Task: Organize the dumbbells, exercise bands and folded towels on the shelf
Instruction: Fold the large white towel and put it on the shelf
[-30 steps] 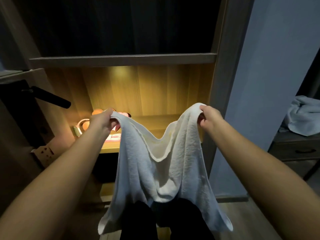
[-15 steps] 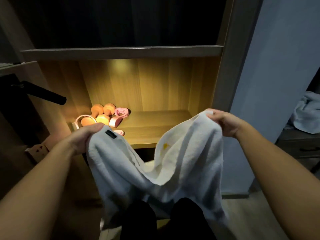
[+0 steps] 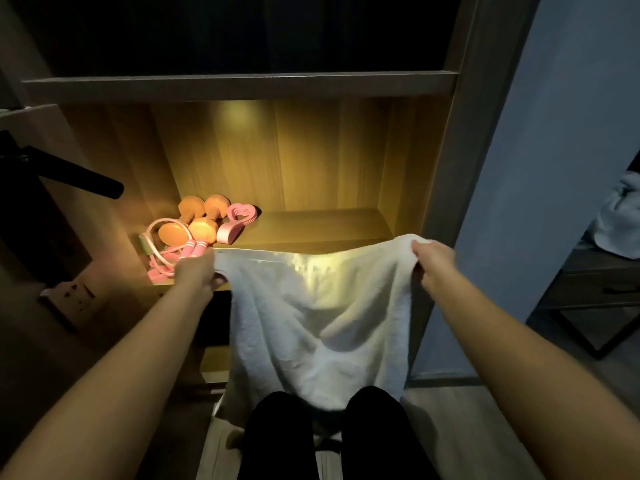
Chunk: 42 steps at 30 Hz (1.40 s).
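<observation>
Both hands pinch the white towel's [image 3: 318, 317] top corners, left hand [image 3: 194, 271] and right hand [image 3: 433, 261] spread wide, cloth hanging before the lit shelf [image 3: 311, 230].

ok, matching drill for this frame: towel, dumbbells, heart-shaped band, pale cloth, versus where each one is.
1 white towel
2 orange dumbbells
3 pink heart-shaped band
4 pale cloth

a far right edge, over the dark cabinet
b left end of the lit shelf
c gripped at its top edge by left hand and right hand, hanging down
d on the shelf, just right of the dumbbells

Pairs: 1-c, 2-b, 3-d, 4-a
</observation>
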Tool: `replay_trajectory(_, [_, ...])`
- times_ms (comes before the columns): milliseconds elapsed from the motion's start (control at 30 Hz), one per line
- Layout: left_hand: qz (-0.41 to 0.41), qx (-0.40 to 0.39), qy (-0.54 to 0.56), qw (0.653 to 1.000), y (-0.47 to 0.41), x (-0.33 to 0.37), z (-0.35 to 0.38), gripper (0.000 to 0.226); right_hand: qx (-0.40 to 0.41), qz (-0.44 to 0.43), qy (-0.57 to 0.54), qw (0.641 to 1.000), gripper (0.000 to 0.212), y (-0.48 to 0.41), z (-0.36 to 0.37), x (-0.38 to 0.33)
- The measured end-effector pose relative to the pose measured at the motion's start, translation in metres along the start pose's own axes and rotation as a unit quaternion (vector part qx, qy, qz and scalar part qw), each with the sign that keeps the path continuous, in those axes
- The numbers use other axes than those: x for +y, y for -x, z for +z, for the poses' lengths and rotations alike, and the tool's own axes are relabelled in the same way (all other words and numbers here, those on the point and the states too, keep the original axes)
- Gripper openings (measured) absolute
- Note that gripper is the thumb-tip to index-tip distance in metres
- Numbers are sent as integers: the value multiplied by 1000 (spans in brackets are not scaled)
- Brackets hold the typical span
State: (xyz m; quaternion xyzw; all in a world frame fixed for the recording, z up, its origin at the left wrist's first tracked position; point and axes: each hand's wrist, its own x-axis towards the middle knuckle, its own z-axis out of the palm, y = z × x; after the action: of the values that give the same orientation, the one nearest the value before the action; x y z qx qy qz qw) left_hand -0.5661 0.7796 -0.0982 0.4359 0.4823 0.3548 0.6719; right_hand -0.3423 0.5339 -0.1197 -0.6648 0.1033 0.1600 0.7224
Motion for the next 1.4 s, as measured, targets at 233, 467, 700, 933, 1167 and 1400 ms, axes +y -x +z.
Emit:
replay_trajectory(233, [80,-173,-134,973,60,-26,55,16,-189,-123,138,964,14,80,58,28])
replay_trajectory(467, [128,-210,-225,943,71,-21,55,10,-217,-211,172,937,15,101,58,27])
replay_trajectory(700, [194,-241,-311,899,87,-15,45,18,-198,-259,191,926,15,105,50,30])
replay_trajectory(933, [198,-243,-345,885,94,-8,42,19,-203,-357,225,883,17,117,46,33])
replay_trajectory(1167, [140,-336,-336,869,103,0,34,19,-252,-375,244,858,19,115,32,40])
replay_trajectory(1400, [232,-291,-292,881,110,-10,34,13,-244,-389,196,866,20,121,26,39])
